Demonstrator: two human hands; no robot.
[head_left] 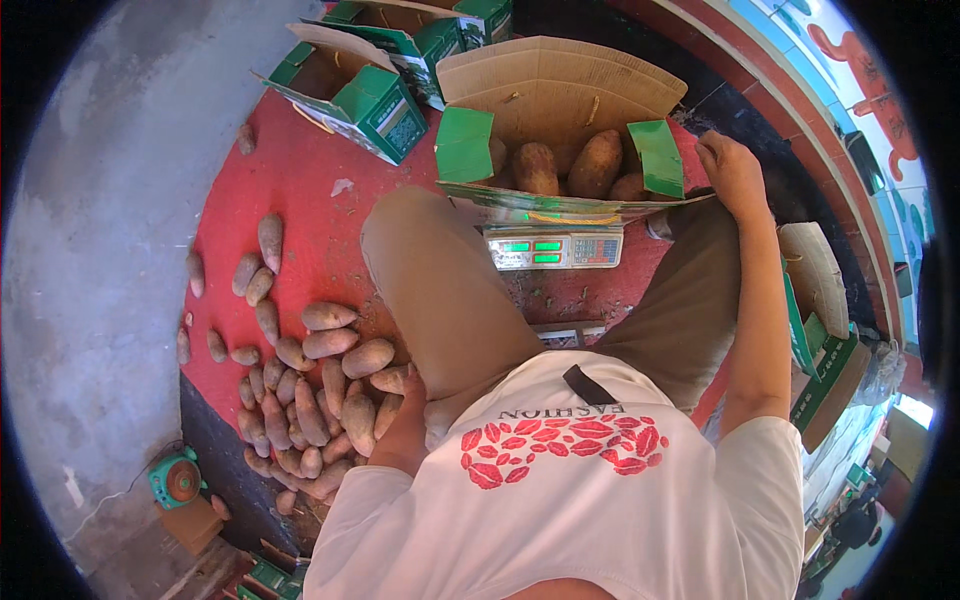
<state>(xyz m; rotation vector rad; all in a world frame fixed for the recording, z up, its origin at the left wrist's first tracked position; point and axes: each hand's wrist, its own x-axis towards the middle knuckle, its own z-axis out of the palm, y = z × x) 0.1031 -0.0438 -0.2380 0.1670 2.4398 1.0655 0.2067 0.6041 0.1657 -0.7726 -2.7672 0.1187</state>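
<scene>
Sweet potatoes being sorted from a floor pile into a carton on a scale.

The left hand (405,425) reaches down into the heap of sweet potatoes (310,400) on the red mat (310,190); its grip is hidden behind the knee and arm, so I cannot tell how it stands. The roots are long, tapered, dusty pinkish-brown, lying loosely overlapped, with a few strays apart toward the grey floor (100,250). The right hand (730,170) rests loosely curled, holding nothing, at the right edge of the open cardboard box (560,95), which holds several plumper roots and sits on a digital scale (553,248). Empty green cartons (370,95) stand behind.
</scene>
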